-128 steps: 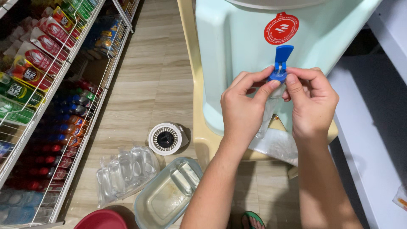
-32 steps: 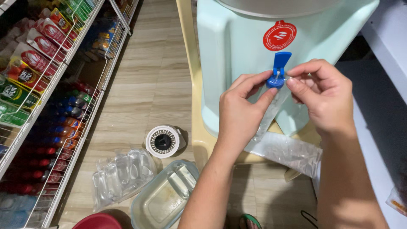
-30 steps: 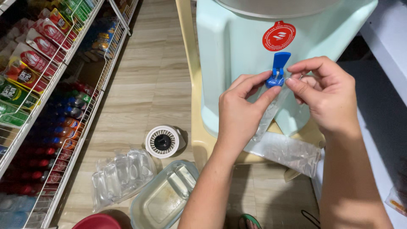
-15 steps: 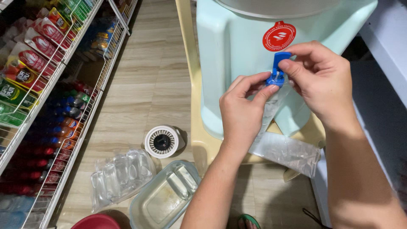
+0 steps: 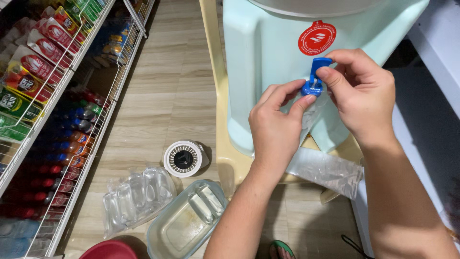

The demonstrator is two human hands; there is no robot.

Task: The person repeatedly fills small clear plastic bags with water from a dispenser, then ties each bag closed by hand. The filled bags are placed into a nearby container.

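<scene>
1. The right hand has its thumb and forefinger pinched on the blue tap lever of a pale green water container; the other fingers are curled behind it.
2. The left hand pinches the mouth of a narrow clear plastic bag up against the blue spout, thumb on one side and forefinger on the other. The bag hangs down from the spout toward 6 o'clock and looks partly filled, though how full it is cannot be told.
3. Judged from this, the step in hand is filling the bag at the tap. The next move calls for keeping the bag mouth snug under the spout while the lever is worked, so nothing spills.
4. Just below the hands, at 5 o'clock, a flat sheet of clear plastic lies on the cream plastic chair that carries the container.
5. On the wooden floor at 8 o'clock stand a small round white fan, a heap of clear filled bags and a clear rectangular tub; a red basin rim shows at the bottom edge.
6. At 9 o'clock a white wire rack holds bottles and packets, well apart from the hands.
7. Nothing stands between the hands and the tap.
</scene>
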